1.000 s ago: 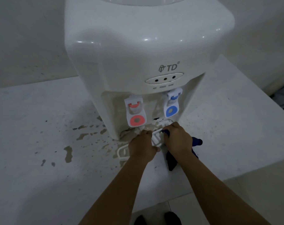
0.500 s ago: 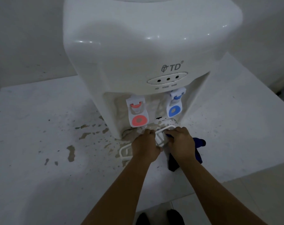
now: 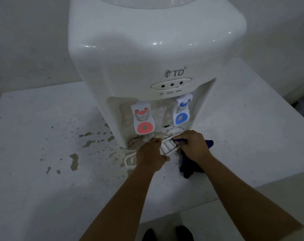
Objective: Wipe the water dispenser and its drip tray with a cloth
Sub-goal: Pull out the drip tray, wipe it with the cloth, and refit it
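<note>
Down at the foot of the water dispenser (image 3: pixel 147 54), right under the taps, is where it's all happening. Going left to right: the table (image 3: pixel 34 188) has brownish dried spill marks (image 3: pixel 74 160) spreading out from the dispenser's base. Then comes the white drip tray (image 3: pixel 130 160), pulled out and lying with its long axis running from lower left up toward the blue tap (image 3: pixel 181 113), so it sits slantwise across both your hands. Your left hand (image 3: pixel 151 156) is curled over the tray's middle, holding it down on top; exactly how the fingers wrap underneath, I can't tell. The slotted grille (image 3: pixel 168 146) shows between your hands. Your right hand (image 3: pixel 193 145) has its fingers closed on the dark blue cloth (image 3: pixel 191 166) at the tray's far right end, with most of the cloth bunched under your wrist on the table. So the right hand's nearer the end by the dispenser, and I'd guess a wipe would go along that slant, toward your left hand.
</note>
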